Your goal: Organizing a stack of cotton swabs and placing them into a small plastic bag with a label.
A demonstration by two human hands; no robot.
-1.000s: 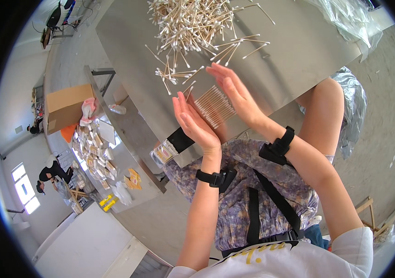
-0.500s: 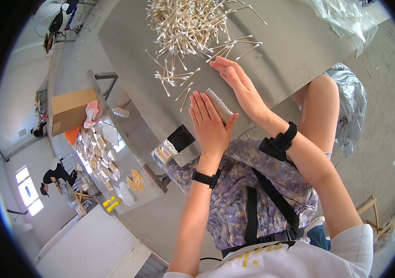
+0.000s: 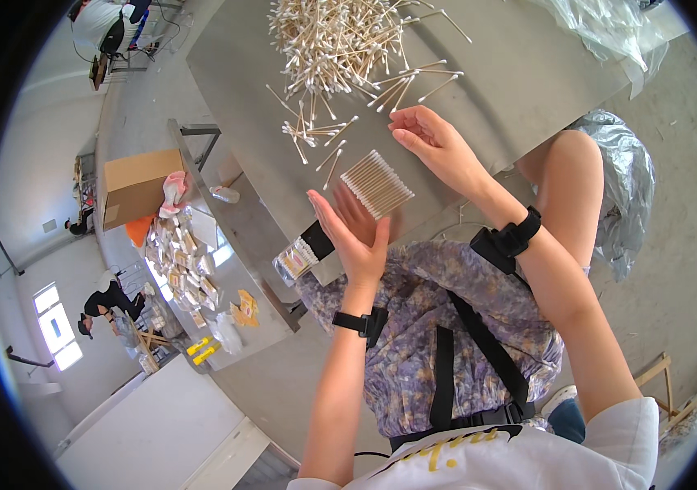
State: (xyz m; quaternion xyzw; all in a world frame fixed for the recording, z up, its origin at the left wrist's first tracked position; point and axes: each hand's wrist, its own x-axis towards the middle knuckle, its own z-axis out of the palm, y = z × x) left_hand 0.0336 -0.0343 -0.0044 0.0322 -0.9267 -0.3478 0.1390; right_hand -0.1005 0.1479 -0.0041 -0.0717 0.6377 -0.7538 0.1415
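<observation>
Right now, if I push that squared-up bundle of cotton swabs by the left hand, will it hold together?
Probably not. The bundle of cotton swabs shows no band or wrap, so its thin sticks would likely slide apart. They look light, and being round may roll, like the loose swabs scattered on the steel table. The left hand touches one side only.

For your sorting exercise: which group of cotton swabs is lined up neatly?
The aligned bundle beside the left hand; the heap farther up the table is jumbled.
</observation>
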